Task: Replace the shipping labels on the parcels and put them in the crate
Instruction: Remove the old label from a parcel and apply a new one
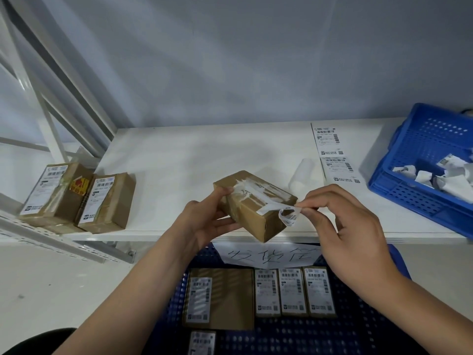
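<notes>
Your white table (pixel 179 160) carries everything still to be done; the blue crate (pixel 358 336) below its front edge already holds several relabelled parcels, and a paper sign (pixel 268 254) on its rim bears handwritten Chinese characters, partly hidden by your hands. A second blue basket (pixel 399 190) at the table's right edge holds crumpled peeled labels. At the left edge, two waiting parcels (pixel 76 198) carry barcode labels too small to read.

You are mid-peel, as I judge it. Your left hand (pixel 204 221) grips the brown parcel (pixel 256 208) above the front edge, fingers curled around its end. Your right hand (pixel 353 226) pinches the old label (pixel 288 213) between thumb and forefinger; its curled corner shows a barcode, and torn white residue streaks the top.

Next, strip it fully, bin it, then take a sticker from the fresh label sheet (pixel 335 152) near the back right.
</notes>
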